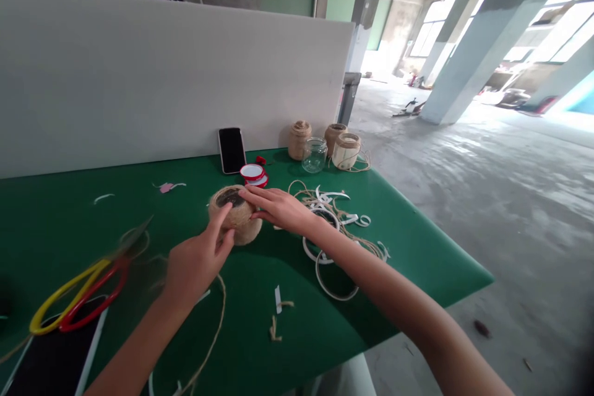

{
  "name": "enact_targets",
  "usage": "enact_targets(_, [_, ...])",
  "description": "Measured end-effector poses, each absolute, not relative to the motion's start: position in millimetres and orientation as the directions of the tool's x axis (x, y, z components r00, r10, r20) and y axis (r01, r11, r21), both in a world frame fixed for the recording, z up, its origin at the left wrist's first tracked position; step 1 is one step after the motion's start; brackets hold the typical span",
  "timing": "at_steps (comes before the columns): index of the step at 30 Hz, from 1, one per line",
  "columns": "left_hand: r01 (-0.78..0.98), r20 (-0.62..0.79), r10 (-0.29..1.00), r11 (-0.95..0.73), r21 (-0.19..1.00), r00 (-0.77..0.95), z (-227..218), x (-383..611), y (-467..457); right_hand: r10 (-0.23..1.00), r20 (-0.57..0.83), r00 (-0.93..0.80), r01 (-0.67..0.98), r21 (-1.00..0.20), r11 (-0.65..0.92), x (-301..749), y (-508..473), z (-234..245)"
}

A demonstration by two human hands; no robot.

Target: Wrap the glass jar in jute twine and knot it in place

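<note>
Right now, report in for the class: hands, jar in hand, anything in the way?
Left hand and right hand both on the twine-wrapped jar. Jar's mouth uncovered. Loose twine near left hand, scissors further left; either might get in the way.

Between left hand (197, 260) and right hand (284, 207), touching both: round, tan, twine-wrapped jar (241, 223), upright, open mouth upward.

Bare table (253, 269) gave passage between jar (241, 220) and nearer scraps (278, 300); scissors (121, 265) obstructed the left hand (195, 263) outward; tangled string (355, 237) crowded the right forearm (364, 269).
</note>
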State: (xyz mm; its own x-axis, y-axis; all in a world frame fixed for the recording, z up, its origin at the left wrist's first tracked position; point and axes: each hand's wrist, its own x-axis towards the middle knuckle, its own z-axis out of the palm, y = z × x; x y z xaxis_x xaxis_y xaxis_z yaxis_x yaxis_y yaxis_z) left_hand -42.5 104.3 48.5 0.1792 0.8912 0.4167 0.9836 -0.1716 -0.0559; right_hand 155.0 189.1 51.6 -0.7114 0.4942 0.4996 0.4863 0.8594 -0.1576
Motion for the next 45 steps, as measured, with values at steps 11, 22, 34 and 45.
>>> enact_targets(11, [0.966, 0.525, 0.817, -0.253, -0.049, 0.240, 44.7, -51.1, 111.2, 0.355, 0.520, -0.776, 0.406, -0.018, 0.914, 159.8, 203.0, 52.5])
enact_targets(22, [0.938, 0.634, 0.694, -0.289, -0.189, 0.342, 44.8, -55.6, 113.2, 0.342, 0.604, -0.720, 0.394, -0.050, 0.918, 154.4, 203.8, 41.5])
enact_targets(34, [0.940, 0.641, 0.691, -0.293, -0.174, 0.334, 39.5, -57.4, 116.4, 0.411, 0.561, -0.719, 0.389, -0.166, 0.906, 160.1, 201.5, 47.2])
enact_targets(45, [0.939, 0.624, 0.703, -0.285, -0.191, 0.340, 39.2, -57.7, 116.8, 0.455, 0.542, -0.706, 0.424, -0.192, 0.885, 163.0, 185.8, 55.8])
